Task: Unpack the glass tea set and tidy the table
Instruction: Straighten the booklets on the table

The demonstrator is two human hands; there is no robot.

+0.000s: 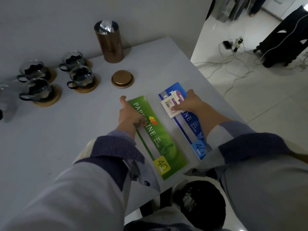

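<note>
Several glass tea cups [80, 77] with black holders stand on round wooden coasters at the table's back left. A copper canister [109, 43] stands open behind them with crumpled plastic inside, and its copper lid [122, 79] lies on the table in front. My left hand [128, 112] rests flat on the far end of a green Paperline folder [158, 139]. My right hand [188, 102] holds a small white and purple card pack [172, 104] over a blue folder [191, 124].
The grey table [66, 130] meets a grey wall at the back. A pale object [8, 104] lies at the far left edge. A black bin [200, 202] stands on the floor by the table's near corner. Cables [233, 52] and a dark suitcase [286, 39] are on the floor, right.
</note>
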